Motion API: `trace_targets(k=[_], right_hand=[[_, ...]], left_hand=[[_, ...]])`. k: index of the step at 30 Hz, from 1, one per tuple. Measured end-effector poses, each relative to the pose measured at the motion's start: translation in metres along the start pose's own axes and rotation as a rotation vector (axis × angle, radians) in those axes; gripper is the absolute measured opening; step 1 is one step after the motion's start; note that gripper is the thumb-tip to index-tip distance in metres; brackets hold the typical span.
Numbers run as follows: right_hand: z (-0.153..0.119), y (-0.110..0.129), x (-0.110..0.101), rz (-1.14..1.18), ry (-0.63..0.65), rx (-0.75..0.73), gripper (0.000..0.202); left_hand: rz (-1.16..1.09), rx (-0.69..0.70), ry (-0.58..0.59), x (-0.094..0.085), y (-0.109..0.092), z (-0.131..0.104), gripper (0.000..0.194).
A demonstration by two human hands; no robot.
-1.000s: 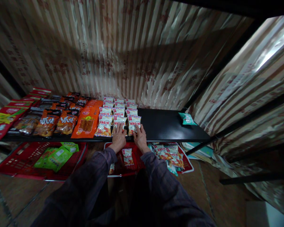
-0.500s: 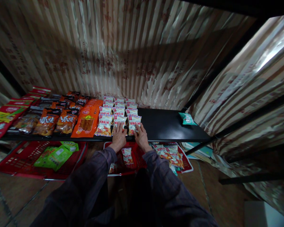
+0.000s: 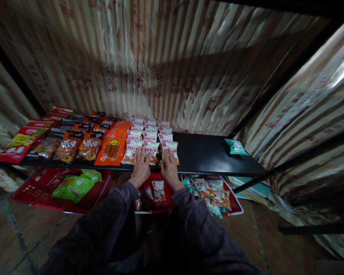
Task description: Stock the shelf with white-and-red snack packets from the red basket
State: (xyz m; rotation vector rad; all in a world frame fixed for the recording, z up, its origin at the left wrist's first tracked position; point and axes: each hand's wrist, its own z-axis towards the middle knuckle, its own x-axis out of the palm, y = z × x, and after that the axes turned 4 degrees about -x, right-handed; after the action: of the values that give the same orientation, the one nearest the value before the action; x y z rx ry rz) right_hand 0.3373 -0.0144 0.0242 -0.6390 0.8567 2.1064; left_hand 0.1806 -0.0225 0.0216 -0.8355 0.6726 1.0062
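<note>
My left hand point(image 3: 141, 168) lies with fingers extended over the front row of white snack bags on the black shelf. Its fingertips touch the lower part of the left bag point(image 3: 131, 150) and the near side of the middle bag point(image 3: 152, 149). My right hand point(image 3: 170, 170), fingers also stretched out, rests against the front of the right bag point(image 3: 172, 149). Several more matching bags point(image 3: 150, 135) stand in rows behind these three. A dark slit separates the middle bag from the right one.
Left of the white bags are an orange packet point(image 3: 111, 147), black-and-orange packs point(image 3: 88, 146) and red packets point(image 3: 24, 139). A teal bag point(image 3: 236, 147) lies on the shelf's right part. Below are red baskets point(image 3: 31, 194) with bags; black posts point(image 3: 260, 110) frame the shelf.
The view has shifted, so the shelf appears farther right. Both hands have slid left along the bags, my left hand from the middle bag toward the left one.
</note>
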Motion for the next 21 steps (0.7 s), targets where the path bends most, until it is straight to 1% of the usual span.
trace_targets(k=[2, 4, 7, 9, 11, 14, 18, 21], right_hand=[[-0.002, 0.022, 0.009, 0.084, 0.013, -0.062, 0.047], [-0.004, 0.044, 0.020, 0.164, 0.053, -0.113, 0.048], [-0.007, 0.073, 0.037, 0.249, 0.131, -0.118, 0.049], [-0.007, 0.084, 0.047, 0.293, 0.177, -0.083, 0.051], [-0.006, 0.089, 0.055, 0.322, 0.208, -0.051, 0.053], [-0.003, 0.088, 0.060, 0.325, 0.223, -0.030, 0.053], [-0.003, 0.083, 0.057, 0.283, 0.205, -0.029, 0.050], [-0.009, 0.080, 0.053, 0.272, 0.175, 0.004, 0.051]], left_hand=[[0.024, -0.056, -0.047, -0.007, 0.013, -0.003, 0.060], [0.041, -0.113, -0.074, -0.014, 0.025, -0.006, 0.056], [0.049, -0.160, -0.040, -0.020, 0.041, -0.010, 0.051], [0.048, -0.172, 0.006, -0.021, 0.048, -0.012, 0.049], [0.043, -0.176, 0.036, -0.020, 0.054, -0.013, 0.050], [0.027, -0.172, 0.029, -0.015, 0.058, -0.014, 0.049], [0.006, -0.144, -0.012, -0.010, 0.056, -0.015, 0.050], [-0.020, -0.121, 0.003, -0.010, 0.049, -0.020, 0.049]])
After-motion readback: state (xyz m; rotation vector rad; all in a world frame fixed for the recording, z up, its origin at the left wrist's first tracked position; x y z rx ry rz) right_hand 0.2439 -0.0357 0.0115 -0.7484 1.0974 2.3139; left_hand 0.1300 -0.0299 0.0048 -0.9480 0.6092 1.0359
